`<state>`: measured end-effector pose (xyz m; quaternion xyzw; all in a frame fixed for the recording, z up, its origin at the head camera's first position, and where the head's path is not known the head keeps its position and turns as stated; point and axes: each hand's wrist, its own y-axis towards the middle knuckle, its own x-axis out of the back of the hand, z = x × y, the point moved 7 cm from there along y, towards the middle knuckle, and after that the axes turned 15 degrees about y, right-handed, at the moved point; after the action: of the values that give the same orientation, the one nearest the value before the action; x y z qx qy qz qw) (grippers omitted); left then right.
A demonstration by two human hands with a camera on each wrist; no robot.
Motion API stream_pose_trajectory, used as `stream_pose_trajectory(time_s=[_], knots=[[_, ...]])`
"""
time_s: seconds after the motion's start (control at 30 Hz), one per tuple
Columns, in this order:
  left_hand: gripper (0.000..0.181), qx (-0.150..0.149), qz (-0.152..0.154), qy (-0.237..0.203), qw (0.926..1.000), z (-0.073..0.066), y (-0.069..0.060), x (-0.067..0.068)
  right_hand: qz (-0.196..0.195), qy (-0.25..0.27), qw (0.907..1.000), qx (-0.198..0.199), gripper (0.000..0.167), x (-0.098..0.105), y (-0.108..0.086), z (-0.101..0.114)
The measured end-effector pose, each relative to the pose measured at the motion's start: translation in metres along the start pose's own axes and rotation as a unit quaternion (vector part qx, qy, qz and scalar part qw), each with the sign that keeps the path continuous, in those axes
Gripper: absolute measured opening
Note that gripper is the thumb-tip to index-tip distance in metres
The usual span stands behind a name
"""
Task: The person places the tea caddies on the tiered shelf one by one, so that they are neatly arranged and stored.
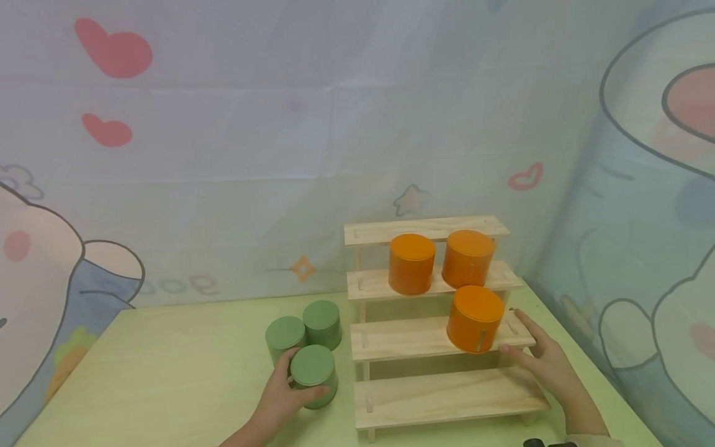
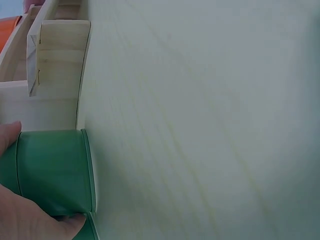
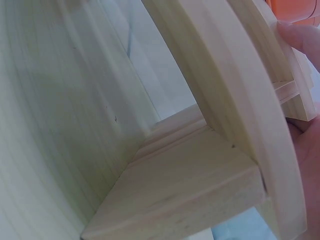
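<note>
My left hand grips the nearest of three green lidded tins, its fingers on the far left side and its thumb in front. The other two green tins stand upright just behind it. In the left wrist view the held green tin appears sideways, between fingers and thumb. My right hand holds the right end of a stepped wooden shelf at its second-lowest board, thumb at the front edge. An orange tin stands on that board, near the hand.
Two more orange tins stand on the board above. The lowest board and top board carry nothing. A pale green tabletop extends left of the tins. A printed cloth hangs behind and to the sides.
</note>
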<state>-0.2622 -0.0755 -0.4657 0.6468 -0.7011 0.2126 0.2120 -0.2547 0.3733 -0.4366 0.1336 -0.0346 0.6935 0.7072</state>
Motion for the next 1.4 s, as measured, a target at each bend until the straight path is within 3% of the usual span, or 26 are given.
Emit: stream_pose_trajectory(time_s=[0.3, 0.5, 0.67, 0.87, 1.07, 1.2, 1.4], knots=[[0.084, -0.003, -0.002, 0.005, 1.0, -0.004, -0.002, 0.001, -0.002, -0.01, 0.9999, -0.006, 0.082, 0.0, 0.0, 0.0], [0.087, -0.006, 0.01, -0.001, 0.9999, -0.016, -0.009, 0.007, 0.001, -0.001, 1.0, -0.005, 0.081, -0.001, 0.0, 0.0], [0.091, -0.01, 0.003, -0.003, 0.9999, -0.028, -0.013, 0.018, 0.001, 0.001, 1.0, -0.005, 0.081, -0.001, -0.001, 0.001], [0.087, -0.027, -0.005, -0.006, 0.9996, -0.047, -0.018, 0.029, -0.002, -0.011, 0.9999, 0.001, 0.08, -0.001, -0.001, 0.0], [0.087, -0.039, 0.003, 0.007, 0.9992, -0.069, -0.025, 0.037, 0.006, 0.014, 0.9999, 0.005, 0.082, -0.002, 0.0, 0.001], [0.086, -0.042, 0.008, 0.016, 0.999, -0.084, -0.028, 0.039, 0.006, 0.018, 0.9998, 0.002, 0.083, -0.002, 0.001, 0.0], [0.084, -0.065, 0.021, -0.005, 0.9976, -0.107, -0.03, 0.036, 0.003, 0.014, 0.9999, -0.001, 0.083, -0.001, 0.0, 0.0]])
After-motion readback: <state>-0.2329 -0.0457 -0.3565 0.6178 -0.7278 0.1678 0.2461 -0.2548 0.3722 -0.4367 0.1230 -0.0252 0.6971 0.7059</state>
